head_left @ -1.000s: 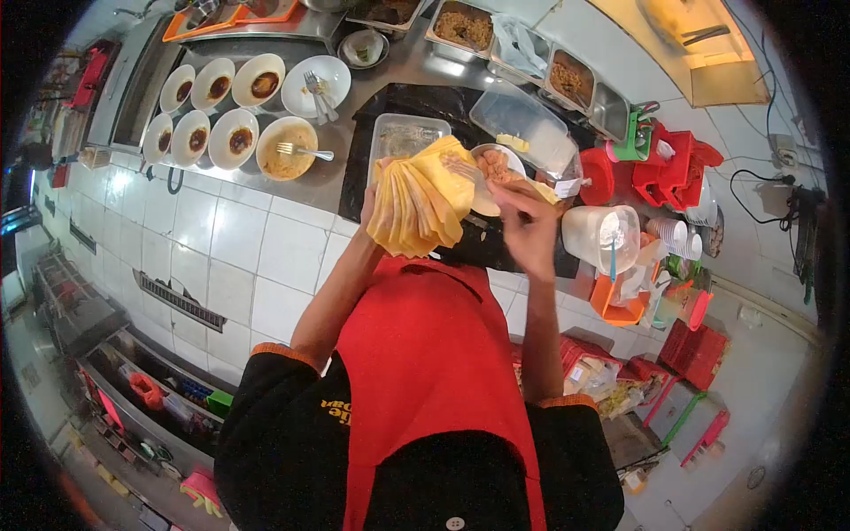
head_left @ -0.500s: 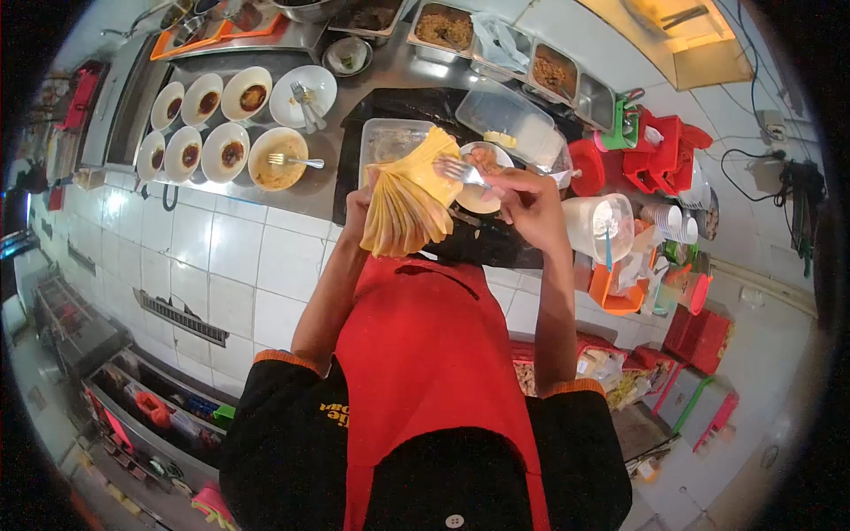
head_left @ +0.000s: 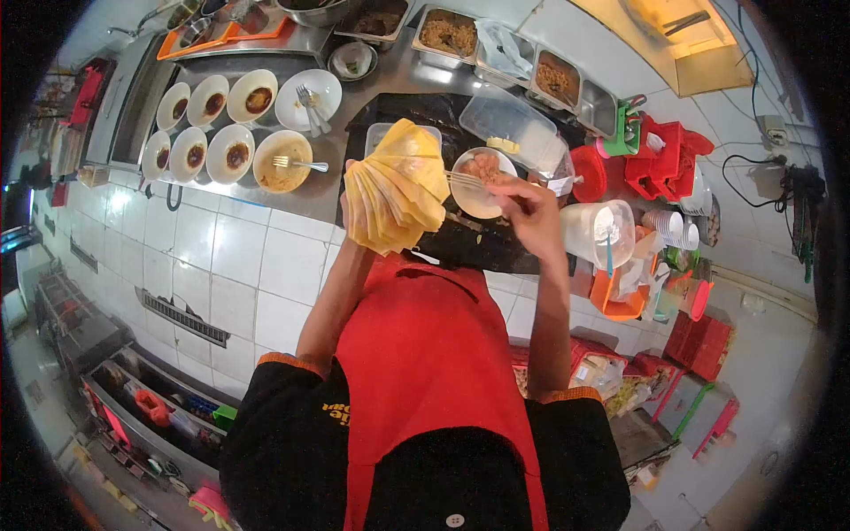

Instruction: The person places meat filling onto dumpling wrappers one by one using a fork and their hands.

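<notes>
A fanned stack of yellow wonton wrappers (head_left: 398, 190) is held up by my left hand (head_left: 356, 250), whose fingers are mostly hidden behind it. My right hand (head_left: 531, 212) is closed around a fork (head_left: 467, 180), its tines at the right edge of the wrappers. Below the fork stands a small white bowl (head_left: 478, 205) with pinkish minced filling (head_left: 481, 166) in it. Behind the wrappers, a clear plastic tray (head_left: 379, 133) is partly covered. Another clear container (head_left: 509, 113) lies beyond the bowl, with a small yellow piece (head_left: 503, 144) near it.
Several white bowls with dark sauce (head_left: 232, 155) stand at the left, beside a bowl with a fork (head_left: 282, 177) and a plate of cutlery (head_left: 292, 99). Metal trays of food (head_left: 447, 40) line the back. A tub of white powder (head_left: 602, 228) and red baskets (head_left: 664, 164) are at the right.
The wrappers have tilted and shifted slightly left, fanning wider. The fork has turned and drawn back to the wrappers' edge, and more of the filling bowl shows.
</notes>
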The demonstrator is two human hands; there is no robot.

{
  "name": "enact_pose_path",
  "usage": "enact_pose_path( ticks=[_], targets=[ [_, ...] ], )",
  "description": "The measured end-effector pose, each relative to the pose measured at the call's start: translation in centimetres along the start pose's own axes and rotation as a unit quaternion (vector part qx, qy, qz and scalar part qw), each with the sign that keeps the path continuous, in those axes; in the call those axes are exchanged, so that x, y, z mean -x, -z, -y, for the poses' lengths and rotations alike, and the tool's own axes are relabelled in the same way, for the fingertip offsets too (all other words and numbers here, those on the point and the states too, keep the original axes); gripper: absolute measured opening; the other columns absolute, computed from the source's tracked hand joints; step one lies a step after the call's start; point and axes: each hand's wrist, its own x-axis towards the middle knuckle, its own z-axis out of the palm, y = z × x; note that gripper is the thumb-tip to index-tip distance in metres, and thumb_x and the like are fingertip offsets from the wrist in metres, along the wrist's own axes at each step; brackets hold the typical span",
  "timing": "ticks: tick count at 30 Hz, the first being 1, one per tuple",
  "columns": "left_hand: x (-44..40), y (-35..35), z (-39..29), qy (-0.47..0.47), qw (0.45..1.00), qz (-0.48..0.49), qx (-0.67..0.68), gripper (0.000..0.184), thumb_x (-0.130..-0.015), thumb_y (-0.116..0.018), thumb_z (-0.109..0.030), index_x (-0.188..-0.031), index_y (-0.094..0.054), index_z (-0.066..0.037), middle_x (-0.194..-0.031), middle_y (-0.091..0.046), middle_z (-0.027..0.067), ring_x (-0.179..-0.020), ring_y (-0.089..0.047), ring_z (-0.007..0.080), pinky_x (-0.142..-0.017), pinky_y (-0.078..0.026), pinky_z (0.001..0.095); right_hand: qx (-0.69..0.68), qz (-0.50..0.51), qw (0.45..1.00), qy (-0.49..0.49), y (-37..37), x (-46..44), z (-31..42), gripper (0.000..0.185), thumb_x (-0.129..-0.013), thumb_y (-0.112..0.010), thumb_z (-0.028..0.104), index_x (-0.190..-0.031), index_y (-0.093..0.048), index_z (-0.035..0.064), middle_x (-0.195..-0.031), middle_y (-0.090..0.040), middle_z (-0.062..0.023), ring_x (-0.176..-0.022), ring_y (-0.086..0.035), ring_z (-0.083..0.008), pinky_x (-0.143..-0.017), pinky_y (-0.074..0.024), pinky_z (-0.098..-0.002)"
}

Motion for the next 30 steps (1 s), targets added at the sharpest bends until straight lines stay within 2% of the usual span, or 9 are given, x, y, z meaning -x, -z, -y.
enact_pose_path(
  ticks=[1,7,9,12,18,23,26,28,30],
  targets=[
    [-0.1,-0.2,-0.2,-0.094,0.958,-0.048,-0.266,0.071,-0.097,-0.041,-0.054,-0.135,-0.041,0.006,-0.135,-0.047,0.0253,-0.108,-0.060,0.0341,-0.095,-0.051,0.0441,-0.049,0.013,0.999,-0.014,0.5,0.1,-0.1,0.027,-0.083,-0.060,-0.010,-0.103,-0.072,0.0038,-0.092,-0.070,-0.0054,-0.080,-0.061,-0.0098,-0.070,-0.0465,-0.0224],
    [0.2,1.1,1.7,-0.054,0.912,-0.151,-0.378,0.063,-0.102,-0.035,-0.046,-0.134,-0.042,0.007,-0.122,-0.058,0.0226,-0.108,-0.062,0.0317,-0.095,-0.051,0.0425,-0.080,0.048,0.996,0.000,-2.2,-0.9,1.4,0.021,-0.080,-0.075,0.007,-0.098,-0.066,0.0017,-0.083,-0.060,0.0027,-0.072,-0.050,-0.0042,-0.062,-0.0381,-0.0197],
    [-0.1,0.9,2.4,-0.076,0.824,-0.155,-0.539,0.062,-0.102,-0.035,-0.045,-0.133,-0.042,0.008,-0.123,-0.058,0.0215,-0.110,-0.061,0.0321,-0.096,-0.050,0.0437,-0.074,0.015,0.997,0.021,-3.0,-1.0,1.4,0.025,-0.076,-0.080,0.011,-0.093,-0.065,0.0024,-0.078,-0.054,0.0054,-0.066,-0.040,-0.0029,-0.056,-0.0315,-0.0205],
    [-0.3,0.0,2.7,-0.034,0.910,-0.037,-0.411,0.063,-0.102,-0.034,-0.047,-0.132,-0.043,0.007,-0.122,-0.059,0.0202,-0.109,-0.062,0.0306,-0.094,-0.051,0.0422,0.045,0.022,0.994,0.101,-2.9,-0.6,1.5,0.024,-0.078,-0.078,0.008,-0.097,-0.065,0.0029,-0.088,-0.059,0.0045,-0.071,-0.045,-0.0021,-0.058,-0.0340,-0.0193],
    [-1.4,-1.9,2.6,-0.138,0.788,-0.164,-0.578,0.056,-0.103,-0.036,-0.040,-0.139,-0.039,0.003,-0.117,-0.061,0.0149,-0.104,-0.063,0.0208,-0.090,-0.052,0.0333,-0.357,0.065,0.930,-0.056,-6.4,-0.6,-0.2,0.057,-0.080,-0.076,0.005,-0.129,-0.047,-0.0023,-0.123,-0.057,-0.0090,-0.111,-0.055,-0.0133,-0.095,-0.0441,-0.0273],
    [-1.9,-0.3,0.4,-0.188,0.626,-0.088,-0.752,0.046,-0.102,-0.047,-0.030,-0.135,-0.045,0.002,-0.118,-0.060,0.0125,-0.101,-0.061,0.0145,-0.088,-0.049,0.0293,-0.284,0.094,0.954,-0.013,-11.1,-1.8,-1.9,0.078,-0.070,-0.084,0.012,-0.133,-0.040,-0.0010,-0.128,-0.051,-0.0109,-0.113,-0.054,-0.0169,-0.095,-0.0459,-0.0300],
    [-1.7,0.7,-1.5,-0.188,0.673,-0.107,-0.707,0.054,-0.102,-0.045,-0.035,-0.144,-0.037,-0.002,-0.113,-0.062,0.0101,-0.098,-0.061,0.0167,-0.087,-0.049,0.0284,-0.042,0.017,0.999,0.024,-12.6,-2.6,-1.6,0.075,-0.058,-0.085,0.015,-0.121,-0.048,-0.0021,-0.111,-0.054,-0.0148,-0.103,-0.058,-0.0265,-0.089,-0.0487,-0.0355],
    [-1.6,3.4,-4.0,-0.160,0.844,-0.169,-0.483,0.064,-0.099,-0.042,-0.049,-0.140,-0.041,0.001,-0.123,-0.059,0.0163,-0.108,-0.060,0.0260,-0.094,-0.049,0.0368,0.035,-0.028,0.995,0.091,-13.8,-2.9,-1.2,0.073,-0.056,-0.084,0.014,-0.119,-0.049,-0.0020,-0.109,-0.053,-0.0164,-0.101,-0.058,-0.0305,-0.087,-0.0489,-0.0374],
    [-1.2,4.0,-4.4,-0.161,0.884,-0.130,-0.419,0.070,-0.097,-0.039,-0.056,-0.137,-0.042,0.002,-0.126,-0.057,0.0188,-0.112,-0.058,0.0297,-0.096,-0.047,0.0411,0.118,-0.090,0.977,0.153,-14.9,-3.1,-0.3,0.069,-0.053,-0.082,0.012,-0.114,-0.051,-0.0012,-0.105,-0.052,-0.0197,-0.096,-0.056,-0.0374,-0.084,-0.0491,-0.0417]
  ],
)
